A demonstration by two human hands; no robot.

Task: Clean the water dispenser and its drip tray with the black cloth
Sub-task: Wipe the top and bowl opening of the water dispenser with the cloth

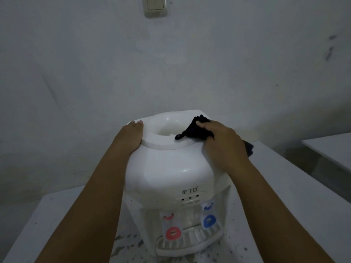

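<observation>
A white tabletop water dispenser point(169, 168) stands in front of me, its round bottle well open at the top. My left hand point(131, 135) rests flat on the dispenser's upper left shoulder, fingers straight. My right hand point(222, 143) presses the black cloth point(193, 130) against the right side of the top rim, fingers curled over it; part of the cloth hangs behind my wrist. The slatted white drip tray point(190, 242) sits at the base below the red tap point(173, 233) and the blue tap point(209, 221).
The dispenser stands on a white speckled table point(284, 205) against a pale wall. A second white surface point(330, 147) lies to the right across a gap. A wall switch point(155, 6) is high above.
</observation>
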